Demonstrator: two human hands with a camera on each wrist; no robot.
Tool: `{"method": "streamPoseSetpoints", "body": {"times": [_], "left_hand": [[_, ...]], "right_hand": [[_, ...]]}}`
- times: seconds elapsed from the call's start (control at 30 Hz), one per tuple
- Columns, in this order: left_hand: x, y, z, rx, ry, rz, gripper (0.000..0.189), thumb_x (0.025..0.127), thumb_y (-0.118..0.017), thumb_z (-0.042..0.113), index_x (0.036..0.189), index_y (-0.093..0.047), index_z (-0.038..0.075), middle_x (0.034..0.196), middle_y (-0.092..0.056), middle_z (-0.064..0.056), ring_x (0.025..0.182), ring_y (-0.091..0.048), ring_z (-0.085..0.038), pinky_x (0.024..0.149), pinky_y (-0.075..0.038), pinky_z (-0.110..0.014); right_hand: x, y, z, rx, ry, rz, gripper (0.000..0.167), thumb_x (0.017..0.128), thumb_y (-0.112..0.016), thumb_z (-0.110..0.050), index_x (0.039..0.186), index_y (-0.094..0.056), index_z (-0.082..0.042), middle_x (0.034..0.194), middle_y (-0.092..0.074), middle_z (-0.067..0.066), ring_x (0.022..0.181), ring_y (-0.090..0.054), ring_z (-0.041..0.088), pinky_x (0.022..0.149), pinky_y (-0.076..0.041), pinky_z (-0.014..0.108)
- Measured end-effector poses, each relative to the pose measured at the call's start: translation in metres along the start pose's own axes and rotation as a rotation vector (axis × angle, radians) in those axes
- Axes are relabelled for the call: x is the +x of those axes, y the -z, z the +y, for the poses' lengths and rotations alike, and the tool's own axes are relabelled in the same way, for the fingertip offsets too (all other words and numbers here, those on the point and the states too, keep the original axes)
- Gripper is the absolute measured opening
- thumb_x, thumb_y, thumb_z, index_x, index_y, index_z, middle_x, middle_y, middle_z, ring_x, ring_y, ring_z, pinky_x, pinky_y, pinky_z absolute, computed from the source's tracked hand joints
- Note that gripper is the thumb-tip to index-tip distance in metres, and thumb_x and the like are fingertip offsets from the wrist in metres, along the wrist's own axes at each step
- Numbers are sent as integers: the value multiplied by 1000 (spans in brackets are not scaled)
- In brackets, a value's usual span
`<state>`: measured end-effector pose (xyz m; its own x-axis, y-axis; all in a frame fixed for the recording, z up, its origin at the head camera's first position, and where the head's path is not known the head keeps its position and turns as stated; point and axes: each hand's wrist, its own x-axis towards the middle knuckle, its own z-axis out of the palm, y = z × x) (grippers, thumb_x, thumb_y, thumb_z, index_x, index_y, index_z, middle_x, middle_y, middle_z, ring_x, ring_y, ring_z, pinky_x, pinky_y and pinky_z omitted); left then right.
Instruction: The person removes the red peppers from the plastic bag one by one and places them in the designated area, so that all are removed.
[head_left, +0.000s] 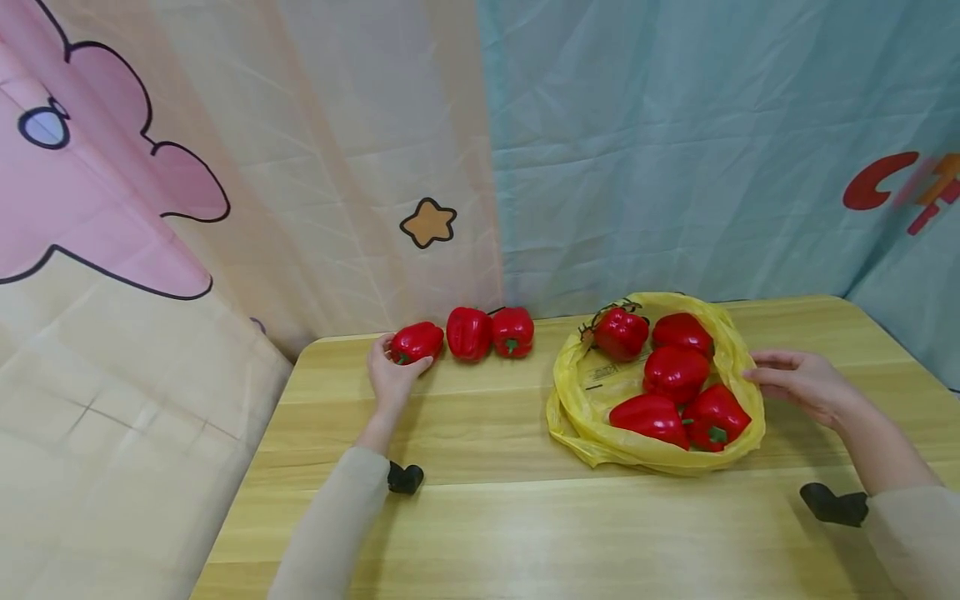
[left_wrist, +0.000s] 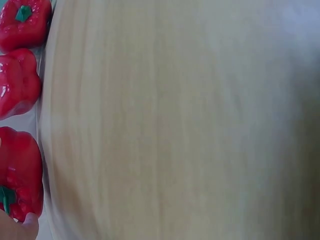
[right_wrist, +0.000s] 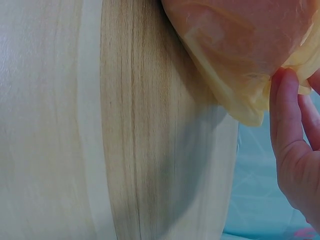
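Note:
At the back left of the table, my left hand (head_left: 392, 379) grips a red bell pepper (head_left: 417, 342), thumb on its near side and fingers around its left. Beside it lie two more red bell peppers (head_left: 469, 333), which also show in the left wrist view along with the held bell pepper (left_wrist: 22, 167). A yellow plastic bag (head_left: 564, 392) lies open on the right, with several red bell peppers (head_left: 676, 373) inside. My right hand (head_left: 806, 385) pinches the bag's right rim; in the right wrist view its fingertips meet the thin plastic (right_wrist: 250, 95).
The wooden table (head_left: 480, 517) runs up to a hanging cloth (head_left: 675, 150) at the back. Black straps (head_left: 405, 479) stick out at both wrists. Bare wood lies between the loose peppers and the bag.

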<state>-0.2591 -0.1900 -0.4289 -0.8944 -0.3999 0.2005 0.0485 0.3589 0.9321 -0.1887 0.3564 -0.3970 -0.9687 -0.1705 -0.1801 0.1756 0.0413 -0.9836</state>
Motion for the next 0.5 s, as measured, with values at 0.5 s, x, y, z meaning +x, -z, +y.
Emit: {"method": "streamPoseSetpoints", "body": {"times": [0.5], "left_hand": [[6,-10,-1,-44,26,33,67,68,-78,1,124,-41,-2,124,-44,-19,113,-41,-33,95,-37,-44]], "right_hand": [[1,2,1,-16,-10,-3,31,92,-54,-1,88,-69,-28,90,-66,-12,79,-65,6,68,-53,20]]}}
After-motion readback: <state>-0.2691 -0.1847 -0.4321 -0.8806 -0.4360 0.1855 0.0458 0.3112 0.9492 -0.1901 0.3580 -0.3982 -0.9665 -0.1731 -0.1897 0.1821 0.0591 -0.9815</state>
